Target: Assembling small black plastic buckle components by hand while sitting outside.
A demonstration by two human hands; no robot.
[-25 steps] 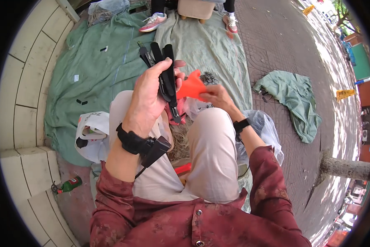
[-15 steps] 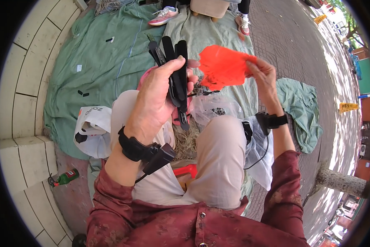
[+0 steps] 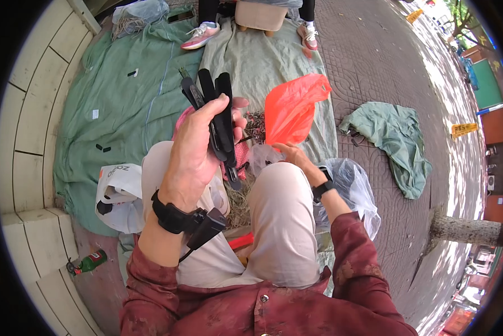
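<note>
My left hand is raised over my left knee, closed round several flat black strips with rounded ends that fan out above the fingers and stick out below. My right hand is above my right knee, with its fingers together at the lower edge of a thin red plastic bag. The bag billows upward from the fingertips, a hole showing near its upper corner. Beneath the hands, a pink checked cloth or bag and a crumpled clear bag are partly hidden.
Green sheets cover the ground, with small black pieces on them. A white bag stands left, a clear plastic bag right. A green bottle lies by the tiled wall. Another person's shoes flank a beige stool.
My right hand has moved down and left, toward my knee. The red bag has gone from spread flat sideways to billowing upright. My left hand still holds the black strips.
</note>
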